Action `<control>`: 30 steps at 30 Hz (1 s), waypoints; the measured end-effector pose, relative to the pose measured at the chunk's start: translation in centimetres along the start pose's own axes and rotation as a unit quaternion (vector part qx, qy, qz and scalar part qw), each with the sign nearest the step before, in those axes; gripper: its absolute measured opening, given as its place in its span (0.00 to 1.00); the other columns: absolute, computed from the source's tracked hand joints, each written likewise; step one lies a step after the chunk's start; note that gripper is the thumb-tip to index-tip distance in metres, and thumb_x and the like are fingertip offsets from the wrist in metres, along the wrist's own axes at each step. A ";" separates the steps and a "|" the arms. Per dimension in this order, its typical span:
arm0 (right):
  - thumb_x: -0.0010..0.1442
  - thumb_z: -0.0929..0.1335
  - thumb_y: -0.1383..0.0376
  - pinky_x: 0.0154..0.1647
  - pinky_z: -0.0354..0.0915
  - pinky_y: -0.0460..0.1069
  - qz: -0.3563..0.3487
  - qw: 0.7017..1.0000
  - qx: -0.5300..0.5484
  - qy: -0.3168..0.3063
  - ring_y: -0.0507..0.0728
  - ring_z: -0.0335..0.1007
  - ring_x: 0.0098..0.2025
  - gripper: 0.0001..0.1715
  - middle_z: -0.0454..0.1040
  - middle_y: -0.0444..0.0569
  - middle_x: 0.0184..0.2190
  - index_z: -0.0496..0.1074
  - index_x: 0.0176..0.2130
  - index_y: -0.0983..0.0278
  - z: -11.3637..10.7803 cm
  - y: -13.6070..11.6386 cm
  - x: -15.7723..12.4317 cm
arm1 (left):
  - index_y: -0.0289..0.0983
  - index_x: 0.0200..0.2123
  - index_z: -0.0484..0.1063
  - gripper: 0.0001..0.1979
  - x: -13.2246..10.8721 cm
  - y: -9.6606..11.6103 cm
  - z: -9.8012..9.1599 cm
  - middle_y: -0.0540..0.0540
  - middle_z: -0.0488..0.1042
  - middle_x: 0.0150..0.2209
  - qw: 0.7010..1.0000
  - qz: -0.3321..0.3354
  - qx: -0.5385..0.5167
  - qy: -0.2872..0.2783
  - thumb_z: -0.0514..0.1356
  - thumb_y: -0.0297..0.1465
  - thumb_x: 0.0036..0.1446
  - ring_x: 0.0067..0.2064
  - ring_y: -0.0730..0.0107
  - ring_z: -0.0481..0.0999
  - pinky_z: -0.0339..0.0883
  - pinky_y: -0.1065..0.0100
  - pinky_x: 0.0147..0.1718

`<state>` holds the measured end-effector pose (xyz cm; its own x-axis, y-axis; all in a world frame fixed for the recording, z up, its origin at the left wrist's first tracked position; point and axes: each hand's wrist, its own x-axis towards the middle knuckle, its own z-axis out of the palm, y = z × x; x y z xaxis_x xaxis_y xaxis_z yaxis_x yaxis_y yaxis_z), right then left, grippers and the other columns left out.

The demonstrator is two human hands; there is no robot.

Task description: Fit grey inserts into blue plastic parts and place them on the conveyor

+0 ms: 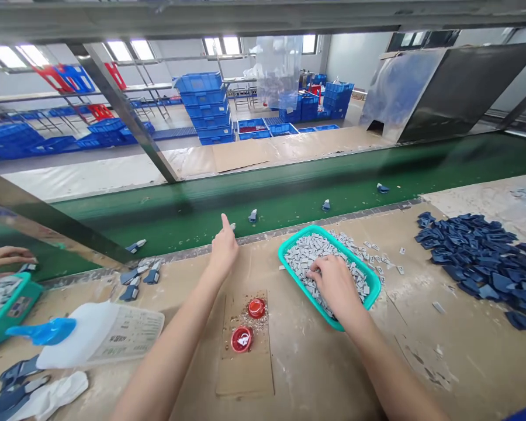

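Observation:
My right hand (334,286) rests in a teal plastic tray (333,237) heaped with small grey pieces (309,257), its fingers curled down among them. Whether it grips any is hidden. My left hand (223,248) stands over the table's far edge with the index finger stretched toward the green conveyor belt (179,225). A small pale piece (232,226) lies just beyond that fingertip. Between my arms, a cardboard sheet (245,374) holds two red round dishes (256,308) with crumbs around them.
A large pile of dark blue pieces (477,263) lies on the table at right. Several blue pieces sit on the belt. At left are a white bottle with a blue nozzle (96,333), a second teal tray (9,307), and a co-worker's hand (6,257).

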<state>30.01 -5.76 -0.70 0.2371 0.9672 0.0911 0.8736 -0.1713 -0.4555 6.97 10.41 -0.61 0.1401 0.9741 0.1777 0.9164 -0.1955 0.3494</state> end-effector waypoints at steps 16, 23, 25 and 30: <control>0.54 0.70 0.57 0.32 0.67 0.48 0.045 0.848 0.516 -0.114 0.56 0.74 0.34 0.11 0.78 0.48 0.30 0.75 0.32 0.63 -0.7 -4.8 -2.8 | 0.34 0.49 0.68 0.15 6.2 2.9 2.3 0.40 0.70 0.50 0.999 0.011 0.022 -0.023 0.58 0.31 0.58 0.52 0.56 0.68 0.62 0.49 0.50; 0.52 0.71 0.58 0.29 0.66 0.48 0.071 0.836 0.525 -0.143 0.56 0.74 0.29 0.12 0.77 0.50 0.26 0.73 0.29 0.65 4.2 -6.2 -4.7 | 0.34 0.50 0.69 0.17 -3.3 1.9 -1.8 0.40 0.72 0.50 0.983 0.034 -0.183 -0.002 0.55 0.26 0.57 0.51 0.62 0.72 0.68 0.63 0.48; 0.52 0.71 0.58 0.30 0.66 0.48 0.062 0.845 0.511 -0.148 0.57 0.74 0.29 0.12 0.77 0.50 0.26 0.72 0.29 0.65 4.7 -6.4 -4.8 | 0.34 0.50 0.68 0.16 -6.8 1.3 -3.6 0.40 0.73 0.49 0.972 0.025 -0.233 0.001 0.54 0.29 0.59 0.49 0.65 0.74 0.70 0.66 0.46; 0.54 0.70 0.59 0.33 0.67 0.50 0.050 0.862 0.482 -0.151 0.58 0.74 0.30 0.11 0.78 0.51 0.27 0.72 0.30 0.65 5.2 -7.0 -5.0 | 0.37 0.46 0.73 0.17 -13.5 -0.1 -7.5 0.43 0.76 0.48 0.895 -0.074 -0.440 -0.014 0.63 0.34 0.51 0.51 0.62 0.73 0.67 0.62 0.52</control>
<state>20.53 -8.41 -2.56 0.0430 0.9862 -0.1596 0.0616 -0.1621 -0.9849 2.14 -3.59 3.88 0.0621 0.9968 0.0500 0.2766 -0.0653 0.9588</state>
